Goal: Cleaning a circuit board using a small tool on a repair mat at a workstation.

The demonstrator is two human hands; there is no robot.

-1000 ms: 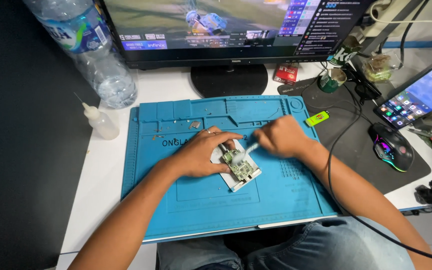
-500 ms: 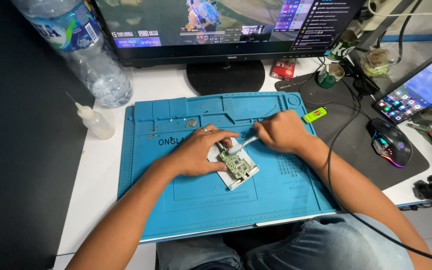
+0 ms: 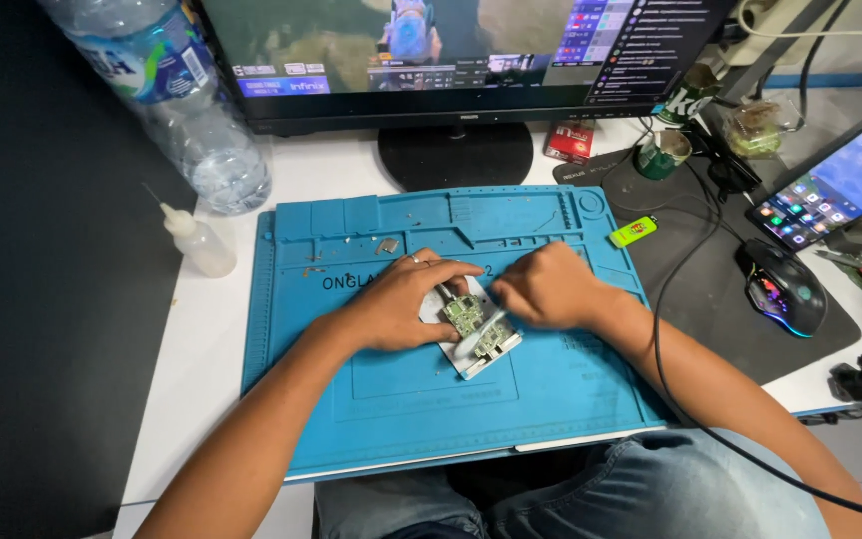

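Both hands steady a small green circuit board on a blue mat.

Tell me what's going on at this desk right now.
A person is working on a small green circuit board that sits on a pale holder plate in the middle of a blue work mat. The left hand presses down on the board's left side, and the right hand works a slim tool against it. A monitor, a water bottle, a small squeeze bottle, a mouse and a phone sit around the mat.
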